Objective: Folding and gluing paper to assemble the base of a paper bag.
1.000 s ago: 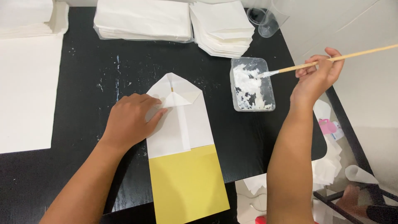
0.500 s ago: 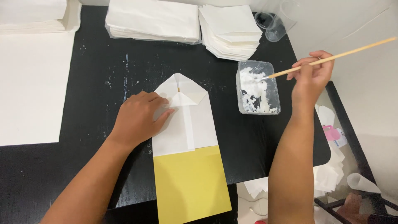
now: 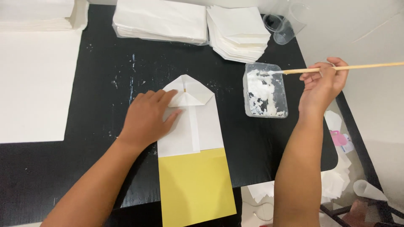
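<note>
Near the middle of the black table (image 3: 84, 138), the left hand (image 3: 147, 120) lies flat, fingers spread and pressing down on the left half of a folded white paper bag (image 3: 202, 126) whose top end is folded into a point toward the far edge. A central seam strip runs down the bag's length, and the hand covers part of the triangular flap at the pointed end. Under the bag's near end lies a yellow sheet (image 3: 195, 189), which reaches past the table's near edge. Toward the right edge, the right hand (image 3: 322, 86) is closed around a slim wooden-handled brush (image 3: 336, 68), pinched between thumb and fingers; the handle runs off to the right, and the brush tip sits over the far rim of a clear plastic tray (image 3: 266, 90) holding white paste. The tray rests just right of the bag, apart from it. Along the far edge stand a wide stack of white paper (image 3: 162, 19) and, beside it to the right, a stack of smaller folded white papers (image 3: 237, 31). A clear plastic cup (image 3: 288, 25) lies near the far right corner. Large white sheets (image 3: 31, 80) cover the table's left side. White smears mark the black surface between the stacks and the bag.
</note>
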